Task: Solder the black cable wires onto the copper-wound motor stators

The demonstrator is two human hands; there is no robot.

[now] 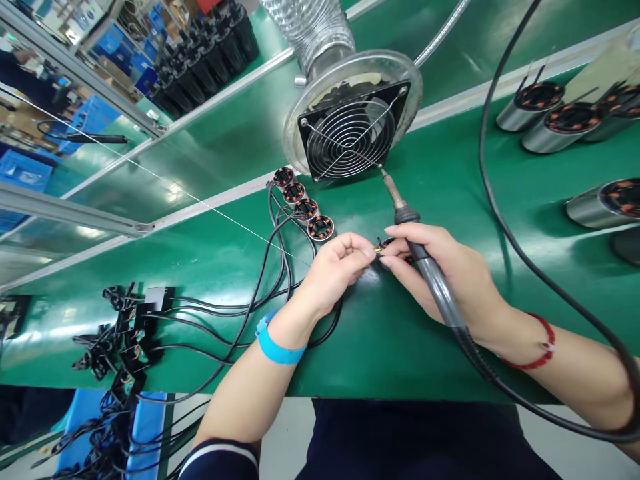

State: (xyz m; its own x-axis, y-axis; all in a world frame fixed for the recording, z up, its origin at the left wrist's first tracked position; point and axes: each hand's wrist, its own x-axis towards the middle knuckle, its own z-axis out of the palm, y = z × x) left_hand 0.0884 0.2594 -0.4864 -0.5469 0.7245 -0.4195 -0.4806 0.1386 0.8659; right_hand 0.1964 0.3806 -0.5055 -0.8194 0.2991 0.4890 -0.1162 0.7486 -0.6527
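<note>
My left hand (335, 270), a blue band on its wrist, pinches a thin wire end (378, 250) with a bit of yellow showing. A soldering iron (435, 280) lies across my right hand (463, 273), its handle held between the fingers and its tip pointing up toward the fan. The thumb and fingertips of that hand also meet at the wire end, close to my left fingertips. Behind those fingers a motor part with a dark and copper top is mostly hidden. Four-like rows aside, several metal cylinders with copper windings (321, 229) stand just left of my hands.
A round fume extractor fan (347, 140) on a silver duct stands behind my hands. More metal cylinders (560, 127) are at the right. Black cables run left to small black boxes (137, 343). The iron's cord (505, 220) loops over the green bench (380, 360).
</note>
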